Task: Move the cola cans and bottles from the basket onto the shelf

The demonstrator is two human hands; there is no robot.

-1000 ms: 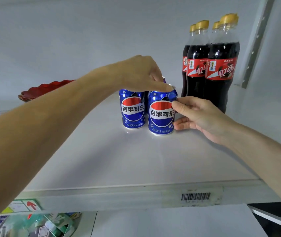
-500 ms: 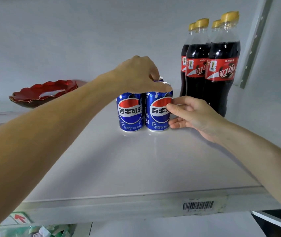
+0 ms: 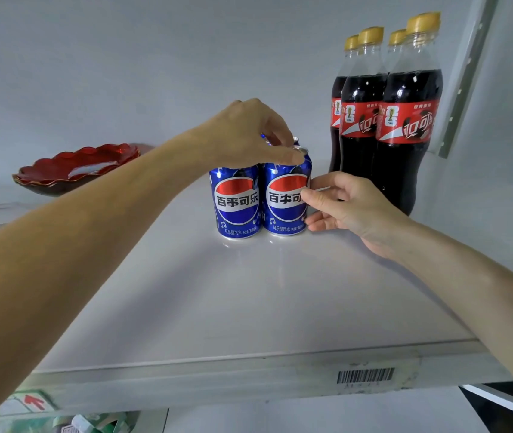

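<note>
Two blue cola cans stand side by side on the white shelf (image 3: pixel 249 301): the left can (image 3: pixel 237 204) and the right can (image 3: pixel 285 200), with more cans partly hidden behind them. My left hand (image 3: pixel 249 132) reaches over the cans, its fingertips pinching the top rim of the right can. From the right, my right hand (image 3: pixel 342 207) holds that can's side with thumb and fingers. Several cola bottles (image 3: pixel 405 120) with yellow caps and red labels stand at the back right.
A red scalloped dish (image 3: pixel 73 167) rests at the back left of the shelf. A grey upright rail (image 3: pixel 464 76) runs behind the bottles. The shelf's front edge carries a barcode label (image 3: pixel 365 375). Packaged goods (image 3: pixel 61 423) show below the shelf at the bottom left.
The right can has been slid back and left until it stands next to the left can. Both hands stay on it.
</note>
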